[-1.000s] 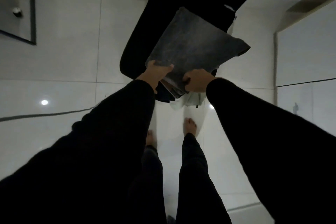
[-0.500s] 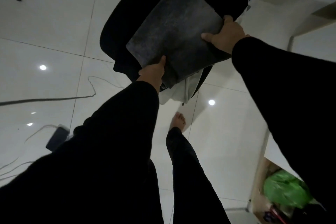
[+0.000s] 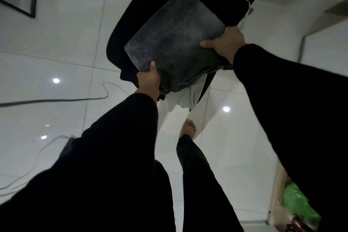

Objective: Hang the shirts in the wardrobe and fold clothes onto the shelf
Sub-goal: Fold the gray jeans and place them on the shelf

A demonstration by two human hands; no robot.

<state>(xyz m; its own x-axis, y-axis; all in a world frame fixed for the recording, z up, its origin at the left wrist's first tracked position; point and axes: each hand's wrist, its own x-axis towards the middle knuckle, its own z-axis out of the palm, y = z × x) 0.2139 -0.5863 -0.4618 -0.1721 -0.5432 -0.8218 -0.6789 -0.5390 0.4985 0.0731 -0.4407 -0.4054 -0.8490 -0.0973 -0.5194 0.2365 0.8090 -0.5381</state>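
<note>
While you stand over the white tiled floor [image 3: 56, 43], your left hand [image 3: 148, 79] grips the near left corner of the folded grey garment [image 3: 175, 43] and your right hand [image 3: 225, 40] clamps its right edge, other clothes hanging beneath. You seem mid-carry; next, reach the shelf and lay it flat.

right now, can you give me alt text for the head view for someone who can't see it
Seen from above, a person's left hand and right hand grip opposite edges of a folded dark grey garment, held with black and pale clothing bunched beneath it. Below are glossy white floor tiles, one bare foot, and a green plastic bag at lower right.
</note>
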